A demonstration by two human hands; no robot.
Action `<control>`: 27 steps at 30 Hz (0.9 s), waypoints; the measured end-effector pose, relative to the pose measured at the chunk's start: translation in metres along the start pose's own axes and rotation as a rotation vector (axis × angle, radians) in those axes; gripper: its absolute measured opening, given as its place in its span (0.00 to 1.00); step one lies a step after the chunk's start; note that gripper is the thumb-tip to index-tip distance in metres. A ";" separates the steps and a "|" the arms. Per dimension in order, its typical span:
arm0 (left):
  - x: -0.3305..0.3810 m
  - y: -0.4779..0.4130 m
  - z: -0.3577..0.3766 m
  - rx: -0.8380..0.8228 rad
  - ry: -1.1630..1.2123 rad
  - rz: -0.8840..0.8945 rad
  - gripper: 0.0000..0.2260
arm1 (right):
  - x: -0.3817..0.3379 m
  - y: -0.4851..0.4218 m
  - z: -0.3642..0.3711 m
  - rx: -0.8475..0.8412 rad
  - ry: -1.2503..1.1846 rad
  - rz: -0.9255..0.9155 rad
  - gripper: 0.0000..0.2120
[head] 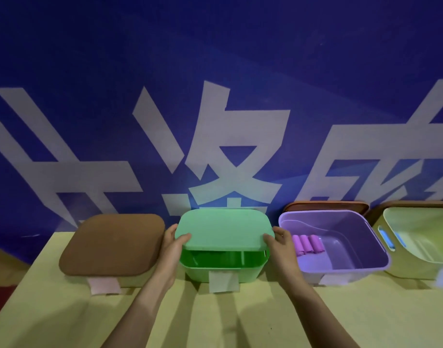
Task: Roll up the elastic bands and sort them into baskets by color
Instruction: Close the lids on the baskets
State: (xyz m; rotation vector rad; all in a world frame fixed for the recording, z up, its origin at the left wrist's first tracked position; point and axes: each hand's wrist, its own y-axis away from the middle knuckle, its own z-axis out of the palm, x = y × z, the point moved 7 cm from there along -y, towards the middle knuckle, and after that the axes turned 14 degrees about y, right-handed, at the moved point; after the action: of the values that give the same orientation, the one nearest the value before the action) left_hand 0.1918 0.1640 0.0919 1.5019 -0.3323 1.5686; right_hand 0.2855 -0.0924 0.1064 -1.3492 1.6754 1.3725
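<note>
Sitting leftmost, a brown-lidded basket (pixel 112 243) is shut. The left hand (pixel 174 244) and right hand (pixel 281 244) grasp the flat green plastic lid (pixel 224 228) by its sides above the green plastic basket (pixel 197 271), probably for access. Rolled purple elastic bands (pixel 307 243) lie in the open purple plastic basket (pixel 353 227).

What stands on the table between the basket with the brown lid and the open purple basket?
In the head view, the green basket stands there; the left hand and the right hand hold its green lid raised at the front.
</note>
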 end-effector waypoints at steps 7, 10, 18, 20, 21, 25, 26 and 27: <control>-0.020 0.004 -0.005 -0.062 0.032 0.018 0.20 | 0.027 0.013 0.011 -0.004 -0.024 -0.018 0.21; -0.029 0.005 -0.011 -0.053 0.041 0.049 0.20 | 0.041 0.011 0.014 0.020 -0.030 0.006 0.22; -0.038 0.007 -0.014 -0.051 0.039 0.068 0.23 | 0.055 0.002 0.020 0.011 -0.025 0.024 0.21; -0.038 0.005 -0.016 -0.043 0.042 0.074 0.23 | 0.054 0.000 0.021 0.023 0.000 0.014 0.20; -0.038 0.003 -0.017 -0.036 0.043 0.076 0.23 | 0.052 -0.002 0.022 0.036 0.044 -0.010 0.20; -0.042 -0.002 -0.021 0.003 0.041 0.045 0.24 | 0.040 -0.007 0.032 0.003 0.342 -0.141 0.30; -0.043 -0.002 -0.021 0.014 0.043 0.032 0.24 | 0.039 -0.008 0.036 -0.014 0.391 -0.153 0.31; -0.042 -0.003 -0.020 0.022 0.040 0.025 0.24 | 0.038 -0.010 0.038 -0.019 0.441 -0.164 0.31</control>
State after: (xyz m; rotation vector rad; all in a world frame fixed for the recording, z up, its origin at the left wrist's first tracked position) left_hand 0.1741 0.1629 0.0492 1.4863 -0.3127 1.6244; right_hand 0.2765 -0.0688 0.0580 -1.8571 1.7734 1.0498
